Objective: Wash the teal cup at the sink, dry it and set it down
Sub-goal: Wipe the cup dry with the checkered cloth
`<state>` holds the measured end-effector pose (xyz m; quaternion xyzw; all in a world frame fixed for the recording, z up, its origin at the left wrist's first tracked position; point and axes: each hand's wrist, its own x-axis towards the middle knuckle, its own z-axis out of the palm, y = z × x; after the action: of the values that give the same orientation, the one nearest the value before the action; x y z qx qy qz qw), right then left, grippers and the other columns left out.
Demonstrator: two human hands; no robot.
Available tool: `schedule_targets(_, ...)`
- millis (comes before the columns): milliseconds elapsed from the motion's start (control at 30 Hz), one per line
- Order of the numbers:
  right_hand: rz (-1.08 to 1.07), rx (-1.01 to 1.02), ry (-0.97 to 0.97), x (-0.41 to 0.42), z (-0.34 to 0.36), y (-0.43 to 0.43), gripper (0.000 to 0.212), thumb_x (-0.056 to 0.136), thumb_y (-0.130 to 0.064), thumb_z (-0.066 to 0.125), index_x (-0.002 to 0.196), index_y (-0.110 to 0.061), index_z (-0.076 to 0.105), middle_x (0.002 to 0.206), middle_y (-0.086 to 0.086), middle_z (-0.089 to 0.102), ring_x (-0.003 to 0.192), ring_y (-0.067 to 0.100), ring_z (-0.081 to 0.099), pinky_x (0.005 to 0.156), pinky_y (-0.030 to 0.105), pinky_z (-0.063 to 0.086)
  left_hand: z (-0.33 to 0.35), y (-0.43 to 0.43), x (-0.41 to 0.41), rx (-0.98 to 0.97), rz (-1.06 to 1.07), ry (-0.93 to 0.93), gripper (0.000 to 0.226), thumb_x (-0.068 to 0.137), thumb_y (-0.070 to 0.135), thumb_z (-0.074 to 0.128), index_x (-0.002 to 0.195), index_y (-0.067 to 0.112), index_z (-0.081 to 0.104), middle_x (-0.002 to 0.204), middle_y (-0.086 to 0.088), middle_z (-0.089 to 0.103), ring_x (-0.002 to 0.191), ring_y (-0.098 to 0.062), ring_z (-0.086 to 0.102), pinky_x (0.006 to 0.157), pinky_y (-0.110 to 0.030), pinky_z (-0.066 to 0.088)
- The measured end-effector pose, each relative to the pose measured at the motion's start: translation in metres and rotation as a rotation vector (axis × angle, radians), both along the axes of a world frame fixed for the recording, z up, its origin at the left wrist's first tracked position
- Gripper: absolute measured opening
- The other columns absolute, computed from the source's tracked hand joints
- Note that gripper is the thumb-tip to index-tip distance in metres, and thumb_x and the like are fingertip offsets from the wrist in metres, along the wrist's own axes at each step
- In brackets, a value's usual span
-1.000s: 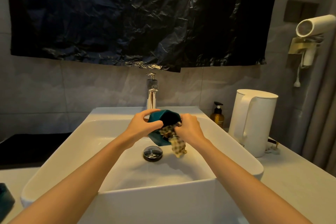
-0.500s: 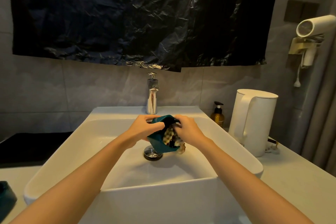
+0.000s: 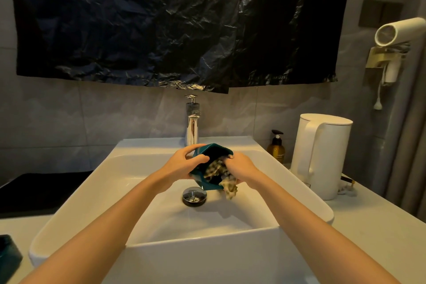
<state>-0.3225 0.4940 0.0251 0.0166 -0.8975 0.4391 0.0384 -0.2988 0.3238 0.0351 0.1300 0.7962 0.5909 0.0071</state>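
The teal cup (image 3: 208, 152) is held tilted over the white sink basin (image 3: 129, 182), its mouth turned toward me and to the right. My left hand (image 3: 184, 163) grips the cup's outer wall. My right hand (image 3: 239, 166) holds a checked cloth (image 3: 221, 173), pushed into the cup's mouth, with one end hanging down below the cup. Behind the cup stands the chrome tap (image 3: 192, 122); no water stream is visible.
A drain plug (image 3: 194, 195) sits in the basin below the cup. A white kettle (image 3: 322, 154) and a brown pump bottle (image 3: 276, 147) stand on the counter at right. Another dark teal object (image 3: 9, 253) lies at the left edge. A hair dryer (image 3: 396, 32) hangs on the right wall.
The cup has turned in my left hand, and my right hand has worked the cloth deeper into its mouth, then shifted it. Both hands stay over the drain.
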Motion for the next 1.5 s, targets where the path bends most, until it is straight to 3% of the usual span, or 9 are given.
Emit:
schedule_targets(133, -0.212, 0.161, 0.174, -0.003, -0.002, 0.005, 0.021, 0.098, -0.017, 0.041, 0.115, -0.007, 0.047, 0.110, 0.013, 0.059, 0.097, 0.029, 0.059, 0.068, 0.035, 0.048, -0.003, -0.001, -0.002, -0.097, 0.127, 0.084, 0.050, 0.088, 0.041, 0.058, 0.131, 0.025, 0.039, 0.114, 0.002, 0.053, 0.106, -0.017, 0.051, 0.083, -0.028, 0.047)
schedule_targets(267, -0.343, 0.266, 0.379, -0.001, -0.004, 0.009, 0.017, 0.097, -0.013, 0.049, 0.112, -0.015, 0.042, 0.108, 0.008, 0.059, 0.094, 0.024, 0.060, 0.077, 0.037, 0.057, -0.004, 0.003, 0.001, -0.128, 0.223, 0.026, 0.032, 0.091, 0.044, 0.051, 0.102, 0.015, 0.060, 0.100, -0.004, 0.060, 0.087, -0.014, 0.057, 0.068, -0.021, 0.047)
schedule_targets(333, -0.349, 0.341, 0.474, -0.001, -0.005, 0.011, 0.022, 0.096, -0.010, 0.051, 0.116, -0.013, 0.042, 0.114, 0.009, 0.058, 0.098, 0.024, 0.059, 0.080, 0.033, 0.055, 0.001, 0.011, 0.007, 0.051, 0.036, -0.223, 0.037, 0.094, 0.045, 0.044, 0.101, 0.016, 0.066, 0.104, -0.003, 0.065, 0.091, -0.014, 0.061, 0.074, -0.023, 0.047)
schedule_targets(467, -0.326, 0.326, 0.634, 0.000, -0.004, 0.009, 0.023, 0.097, -0.012, 0.050, 0.119, -0.010, 0.043, 0.114, 0.009, 0.056, 0.099, 0.022, 0.056, 0.081, 0.030, 0.050, 0.015, 0.027, 0.016, 0.793, -0.164, -0.636, 0.043, 0.097, 0.035, 0.046, 0.119, -0.002, 0.055, 0.114, -0.015, 0.067, 0.110, -0.026, 0.061, 0.092, -0.032, 0.048)
schedule_targets(733, -0.138, 0.430, 0.768, 0.002, -0.011, -0.006, 0.039, 0.094, -0.012, 0.055, 0.129, -0.011, 0.040, 0.123, 0.008, 0.050, 0.108, 0.021, 0.050, 0.088, 0.031, 0.052, 0.032, 0.040, 0.022, 1.467, 0.153, -0.710, 0.040, 0.094, 0.008, 0.053, 0.132, 0.001, 0.044, 0.130, -0.021, 0.054, 0.122, -0.033, 0.052, 0.103, -0.036, 0.042)
schedule_targets(1100, 0.310, 0.277, 0.588, 0.006, -0.007, -0.006, 0.063, 0.088, -0.039, 0.062, 0.137, -0.014, 0.032, 0.126, 0.004, 0.042, 0.109, 0.019, 0.053, 0.092, 0.034, 0.048, 0.038, 0.013, 0.017, 1.103, 0.265, -0.444, 0.037, 0.096, 0.011, 0.049, 0.130, -0.004, 0.046, 0.135, -0.020, 0.051, 0.125, -0.029, 0.049, 0.102, -0.033, 0.039)
schedule_targets(1267, 0.194, 0.141, 0.559, 0.008, 0.001, 0.000, 0.043, 0.087, -0.043, 0.061, 0.104, -0.020, 0.030, 0.092, -0.003, 0.046, 0.077, 0.014, 0.052, 0.069, 0.029, 0.047, 0.042, -0.005, 0.015, 0.873, 0.252, -0.383, 0.014, 0.093, 0.011, 0.053, 0.098, -0.002, 0.057, 0.116, -0.019, 0.060, 0.116, -0.027, 0.056, 0.092, -0.035, 0.046)
schedule_targets(1333, 0.086, 0.039, 0.646, 0.006, 0.003, 0.001, 0.035, 0.085, -0.039, 0.065, 0.094, -0.018, 0.039, 0.084, -0.001, 0.053, 0.073, 0.013, 0.053, 0.065, 0.022, 0.048, 0.041, -0.009, 0.011, 0.769, 0.262, -0.363, 0.018, 0.092, 0.010, 0.055, 0.105, -0.002, 0.056, 0.105, -0.018, 0.063, 0.114, -0.028, 0.057, 0.088, -0.035, 0.048)
schedule_targets(1500, -0.019, -0.173, 0.772, 0.003, 0.008, -0.004, 0.025, 0.076, -0.029, 0.079, 0.088, -0.021, 0.058, 0.087, -0.006, 0.060, 0.080, 0.006, 0.055, 0.065, 0.007, 0.042, 0.026, -0.009, 0.003, 0.574, 0.275, -0.315, 0.029, 0.091, 0.010, 0.058, 0.117, -0.001, 0.052, 0.118, -0.020, 0.061, 0.108, -0.028, 0.060, 0.081, -0.034, 0.052)
